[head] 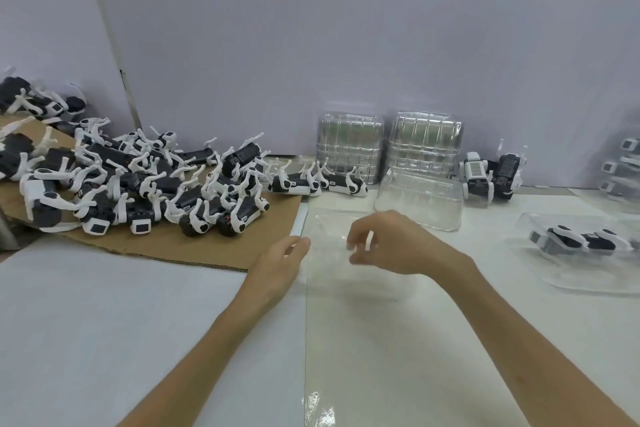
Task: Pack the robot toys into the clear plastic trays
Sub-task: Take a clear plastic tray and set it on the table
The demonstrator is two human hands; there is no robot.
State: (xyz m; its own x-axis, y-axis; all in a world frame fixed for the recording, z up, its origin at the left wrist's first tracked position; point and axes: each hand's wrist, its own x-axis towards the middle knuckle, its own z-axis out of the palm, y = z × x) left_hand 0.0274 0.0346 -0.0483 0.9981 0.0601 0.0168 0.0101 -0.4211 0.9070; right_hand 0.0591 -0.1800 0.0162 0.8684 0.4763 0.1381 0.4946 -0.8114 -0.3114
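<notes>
A faint, blurred clear plastic tray (327, 246) sits low over the white table between my hands. My left hand (277, 267) is at its left edge with thumb and fingers closed on the rim. My right hand (391, 243) hovers at the tray's right side, fingers curled and apart, holding nothing I can make out. Several black-and-white robot toys (138, 184) lie heaped on brown cardboard (166, 246) to the left. Two more toys (294, 184) lie at the pile's right end.
Two stacks of clear trays (349, 152) lean against the back wall, with a loose tray (422, 201) in front. Robot toys (491, 173) stand upright beside them. A tray holding a toy (581, 243) lies at right, more packed trays (623, 166) beyond.
</notes>
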